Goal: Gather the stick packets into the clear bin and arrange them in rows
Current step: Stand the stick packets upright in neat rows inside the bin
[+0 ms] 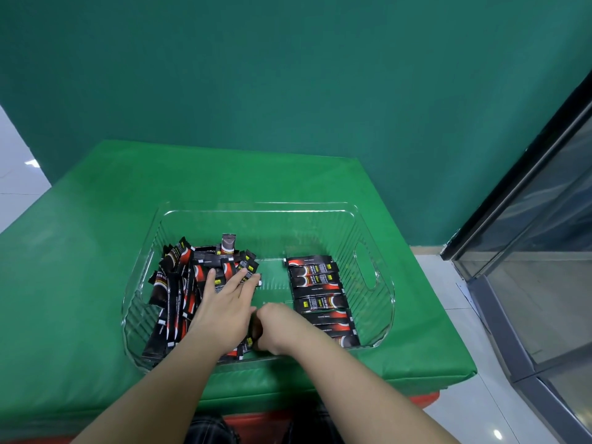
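Fingers (238, 278) of the left hand (224, 310) lie straight, pressing the loose pile of stick packets (179, 290) at the clear bin's (256, 208) left. The right hand (280, 326) curls, seemingly pinching a packet at the near wall. A neat packet row (317, 293) fills the right; bare floor lies between. Green worktop (80, 267) surrounds the bin.

You're looking down from a single head-worn wide-angle camera, tilted forward and down over the green table (96, 251), with the clear bin (256, 208) sitting centre frame and close in. Your forearms enter from the bottom edge, the green wall (288, 75) fills the top, and straight lines bow near the edges.
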Demonstrator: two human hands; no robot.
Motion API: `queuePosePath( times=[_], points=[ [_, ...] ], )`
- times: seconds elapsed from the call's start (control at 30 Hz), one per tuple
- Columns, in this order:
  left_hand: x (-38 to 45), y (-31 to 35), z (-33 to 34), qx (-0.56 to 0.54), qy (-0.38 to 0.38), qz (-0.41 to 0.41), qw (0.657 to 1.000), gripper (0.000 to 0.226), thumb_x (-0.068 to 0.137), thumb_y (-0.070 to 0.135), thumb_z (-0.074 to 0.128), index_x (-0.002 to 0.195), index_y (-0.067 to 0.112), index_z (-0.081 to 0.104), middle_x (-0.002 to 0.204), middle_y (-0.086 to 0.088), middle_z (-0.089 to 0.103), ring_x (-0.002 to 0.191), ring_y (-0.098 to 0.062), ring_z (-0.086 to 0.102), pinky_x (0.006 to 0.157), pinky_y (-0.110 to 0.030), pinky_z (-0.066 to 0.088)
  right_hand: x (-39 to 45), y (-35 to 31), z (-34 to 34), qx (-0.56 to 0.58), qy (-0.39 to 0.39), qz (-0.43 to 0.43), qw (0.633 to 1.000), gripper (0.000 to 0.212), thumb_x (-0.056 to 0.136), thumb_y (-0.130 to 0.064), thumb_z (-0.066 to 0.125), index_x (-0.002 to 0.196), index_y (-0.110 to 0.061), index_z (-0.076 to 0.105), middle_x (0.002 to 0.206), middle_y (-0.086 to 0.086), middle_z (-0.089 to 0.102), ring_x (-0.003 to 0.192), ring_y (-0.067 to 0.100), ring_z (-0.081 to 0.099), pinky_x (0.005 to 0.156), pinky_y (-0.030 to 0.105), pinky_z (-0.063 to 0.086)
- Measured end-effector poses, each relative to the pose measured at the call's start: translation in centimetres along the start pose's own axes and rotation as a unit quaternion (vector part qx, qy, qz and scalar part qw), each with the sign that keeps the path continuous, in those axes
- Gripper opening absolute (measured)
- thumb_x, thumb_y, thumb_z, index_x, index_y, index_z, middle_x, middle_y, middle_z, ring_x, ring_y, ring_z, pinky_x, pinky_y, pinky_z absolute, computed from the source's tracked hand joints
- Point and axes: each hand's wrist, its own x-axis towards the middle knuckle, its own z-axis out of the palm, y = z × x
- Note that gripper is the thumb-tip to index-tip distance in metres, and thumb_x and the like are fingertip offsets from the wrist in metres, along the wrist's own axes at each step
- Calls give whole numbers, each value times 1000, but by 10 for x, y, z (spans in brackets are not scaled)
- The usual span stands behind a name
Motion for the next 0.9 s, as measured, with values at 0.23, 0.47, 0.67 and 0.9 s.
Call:
queuePosePath(
  times=[0.23,0.47,0.67,0.9],
  points=[
    [1,-1,1,-1,1,-2,1000,60,104,33,30,155,14,2,157,-1,29,149,-10,-7,115,-57,-13,-6,11,-3,75,17,55,996,14,85,-4,56,97,-3,63,97,15,63,90,30,61,71,27,47],
    [1,-1,2,-17,4,-4,1000,61,105,31,32,155,13,3,158,-2,28,149,-11,-7,113,-55,-15,-28,63,-51,32,25,179,983,28,95,-6,44,69,-6,54,68,4,52,56,16,44,47,21,35],
    [0,1,0,-21,10,-4,1000,60,105,30,32,155,12,3,158,-4,27,149,-11,-4,113,-54,-15,-40,59,-62,-98,60,231,966,16,90,4,43,101,1,53,100,12,54,89,23,59,71,26,49],
    [1,-1,4,-24,11,-4,1000,58,105,30,31,154,13,5,157,-2,30,149,-10,-4,112,-52,-19,-46,33,-32,-95,-42,117,988,42,97,-17,46,137,-31,45,138,13,31,132,31,27,110,42,31]
  ],
)
